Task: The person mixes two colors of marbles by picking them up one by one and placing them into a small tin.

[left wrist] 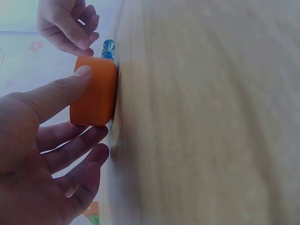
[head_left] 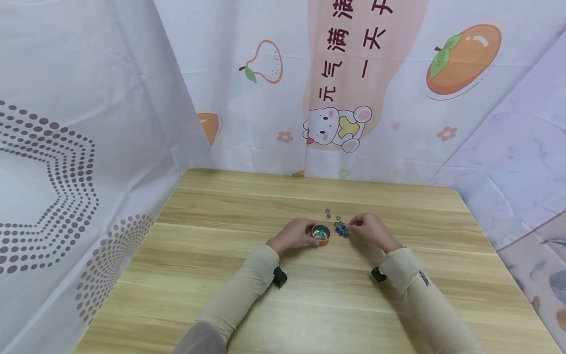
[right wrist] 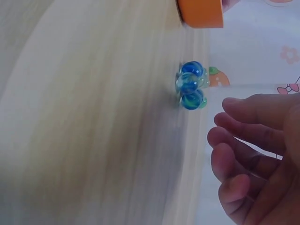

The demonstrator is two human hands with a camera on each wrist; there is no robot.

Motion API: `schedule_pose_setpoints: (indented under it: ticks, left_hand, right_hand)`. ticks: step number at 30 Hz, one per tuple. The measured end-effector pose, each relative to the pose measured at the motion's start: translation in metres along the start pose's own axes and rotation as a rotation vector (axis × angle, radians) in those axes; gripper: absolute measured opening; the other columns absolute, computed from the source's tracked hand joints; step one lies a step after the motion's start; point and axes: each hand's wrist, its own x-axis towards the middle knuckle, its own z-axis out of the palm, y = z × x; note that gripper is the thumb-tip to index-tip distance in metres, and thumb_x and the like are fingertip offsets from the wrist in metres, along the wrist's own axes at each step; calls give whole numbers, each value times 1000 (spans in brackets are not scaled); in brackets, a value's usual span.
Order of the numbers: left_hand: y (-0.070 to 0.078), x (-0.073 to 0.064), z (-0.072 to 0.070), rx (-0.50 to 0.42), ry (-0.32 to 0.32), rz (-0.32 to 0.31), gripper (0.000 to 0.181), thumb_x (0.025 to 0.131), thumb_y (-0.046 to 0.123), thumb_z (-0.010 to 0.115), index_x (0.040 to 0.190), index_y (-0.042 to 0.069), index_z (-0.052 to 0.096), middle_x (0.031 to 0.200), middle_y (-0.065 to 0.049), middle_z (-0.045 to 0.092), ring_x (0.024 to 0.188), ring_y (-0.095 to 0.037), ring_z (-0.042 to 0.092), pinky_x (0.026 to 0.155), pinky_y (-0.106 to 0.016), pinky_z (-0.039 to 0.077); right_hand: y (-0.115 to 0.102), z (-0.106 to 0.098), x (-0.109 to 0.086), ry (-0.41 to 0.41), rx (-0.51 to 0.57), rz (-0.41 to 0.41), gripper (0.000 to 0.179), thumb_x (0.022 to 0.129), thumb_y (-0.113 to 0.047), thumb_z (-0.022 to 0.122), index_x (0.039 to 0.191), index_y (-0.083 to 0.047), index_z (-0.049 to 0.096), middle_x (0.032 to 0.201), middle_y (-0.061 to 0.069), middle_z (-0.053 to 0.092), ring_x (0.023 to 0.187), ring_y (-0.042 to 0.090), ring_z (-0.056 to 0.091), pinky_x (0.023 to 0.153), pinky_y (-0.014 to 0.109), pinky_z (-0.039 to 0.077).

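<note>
My left hand (head_left: 295, 233) holds a small round orange bowl (left wrist: 95, 91) on the table, with the thumb on its near side and the fingers around the far side. Inside the bowl, which looks silvery in the head view, a few greenish glass marbles (head_left: 321, 234) show. To the right of it lies a loose group of blue and green glass marbles (right wrist: 191, 83) on the wood. My right hand (head_left: 370, 229) hovers just beside that group, fingers bent and thumb apart from the index finger, with nothing visible between them in the right wrist view.
A wood-grain table (head_left: 212, 275) spreads out under both arms. Two marbles (head_left: 327, 213) lie a little apart, behind the main group. Printed cloth (head_left: 265, 108) hangs behind the table's back edge, and more cloth hangs at both sides.
</note>
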Motion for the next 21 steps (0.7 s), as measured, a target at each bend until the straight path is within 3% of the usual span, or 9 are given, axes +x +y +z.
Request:
schedule_pose_setpoints:
  ticks: [9, 21]
  left_hand:
    - [0, 0, -1, 15, -3, -4, 57, 83, 29, 78, 134, 10, 58, 110, 0, 67, 91, -9, 57, 84, -26, 47]
    - [0, 1, 0, 5, -1, 5, 56, 82, 28, 79, 132, 10, 60, 110, 0, 68, 95, -10, 59, 88, -27, 48]
  right_hand:
    - [5, 1, 0, -7, -12, 20, 16, 90, -11, 65, 96, 0, 74, 91, 14, 71, 81, 22, 62, 74, 39, 52]
    - [7, 7, 2, -64, 6, -14, 16, 90, -12, 66, 95, 0, 75, 86, 10, 73, 74, 14, 61, 68, 30, 51]
